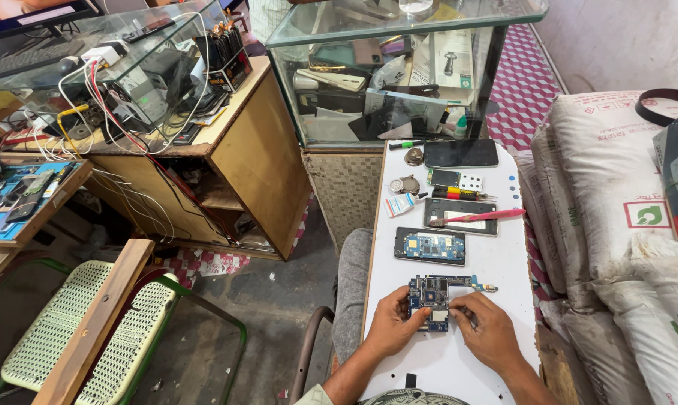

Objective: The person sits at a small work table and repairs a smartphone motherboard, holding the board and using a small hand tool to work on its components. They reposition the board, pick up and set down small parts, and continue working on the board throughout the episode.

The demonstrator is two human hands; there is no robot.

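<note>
1. Phone circuit board (433,297), blue, lower centre of the frame: lies flat on the white work board (496,262), steadied from both sides so it cannot slide.
2. Left hand (390,324), lower centre: fingertips pressed against the circuit board's left edge, fingers curled together, pinning it down.
3. Right hand (489,330), just right of it: fingers bunched at the board's lower right corner, seemingly pinching a small part or tool; what exactly cannot be told.
4. Opened phone body (429,246), centre, just above the circuit board: face down, insides exposed, kept within reach.
5. Phone frame (460,215) with a pink pry tool (477,217) lying across it, above that.
6. Black phone screen (461,154), upper centre, set at the far end, well apart from the hands.
7. Small round parts (405,184) and a screwdriver (405,145), left of the upper row, lined along the edge.
8. Glass display case (399,75), top centre, holding stock.
9. Sacks (616,225), right side, stacked beside the work board.
</note>
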